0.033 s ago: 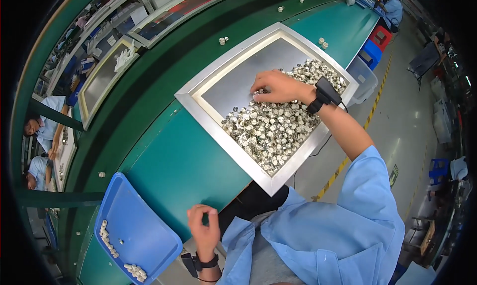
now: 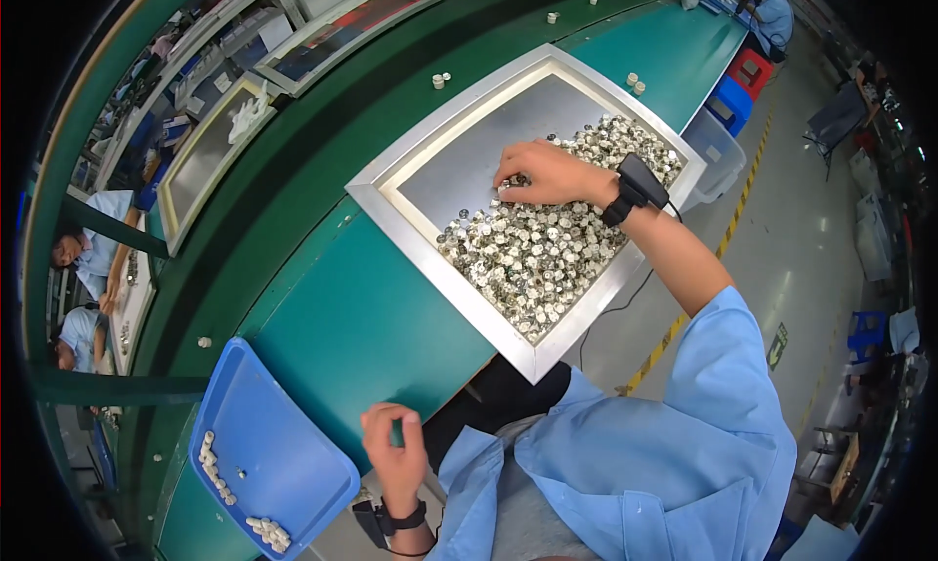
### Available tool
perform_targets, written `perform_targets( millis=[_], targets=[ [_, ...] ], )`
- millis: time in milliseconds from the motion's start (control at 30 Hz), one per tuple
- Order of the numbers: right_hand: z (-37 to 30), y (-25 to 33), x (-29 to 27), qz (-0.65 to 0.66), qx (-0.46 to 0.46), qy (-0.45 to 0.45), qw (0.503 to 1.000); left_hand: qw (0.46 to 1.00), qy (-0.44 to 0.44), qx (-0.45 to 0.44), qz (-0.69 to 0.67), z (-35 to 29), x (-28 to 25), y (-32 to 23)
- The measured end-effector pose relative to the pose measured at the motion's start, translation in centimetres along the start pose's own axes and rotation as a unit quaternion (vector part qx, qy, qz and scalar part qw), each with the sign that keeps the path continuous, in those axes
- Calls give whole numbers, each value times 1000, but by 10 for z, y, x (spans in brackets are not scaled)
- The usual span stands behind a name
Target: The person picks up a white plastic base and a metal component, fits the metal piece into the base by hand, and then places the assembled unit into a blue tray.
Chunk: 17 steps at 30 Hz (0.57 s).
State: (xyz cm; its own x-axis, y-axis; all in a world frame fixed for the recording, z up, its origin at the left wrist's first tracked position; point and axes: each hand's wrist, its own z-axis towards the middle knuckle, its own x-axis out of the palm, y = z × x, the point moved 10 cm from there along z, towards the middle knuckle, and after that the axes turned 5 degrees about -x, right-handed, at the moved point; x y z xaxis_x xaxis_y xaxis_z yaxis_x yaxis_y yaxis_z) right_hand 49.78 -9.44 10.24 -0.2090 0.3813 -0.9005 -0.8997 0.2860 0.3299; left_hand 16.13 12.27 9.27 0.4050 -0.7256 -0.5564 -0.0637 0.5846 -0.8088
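Observation:
My right hand (image 2: 549, 173), wearing a black wrist strap, reaches over the framed metal tray. Its thumb and fingers curl together at the edge of a heap of small round white-and-metal parts (image 2: 532, 258). What lies between the fingertips is too small and hidden to name. The silver-rimmed tray (image 2: 415, 234) sits tilted in view, its far left floor bare grey metal. Lower down, my left hand (image 2: 396, 453) hovers by the bench edge, right of a blue plastic tray (image 2: 293, 463). Its fingers bend loosely, thumb apart from them, with nothing visible in the gap.
White stacked parts (image 2: 269, 534) lie in the blue tray, with another row along its left side. Loose parts (image 2: 439, 81) stand on the green bench (image 2: 371, 297). Co-workers (image 2: 93, 248) sit across at left. A blue stool (image 2: 728, 107) and clear bin (image 2: 718, 160) stand at right.
My left hand has shifted very slightly left. My right hand stays at the edge of the heap.

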Motion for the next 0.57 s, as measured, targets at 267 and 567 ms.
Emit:
perform_targets(
  millis=[267,567],
  targets=[
    [14,16,-9,29,-8,-72,997,988,-123,-56,68,10,-133,23],
    [-20,42,-30,171,119,-121,971,934,-256,-101,228,135,-269,187]
  ],
)
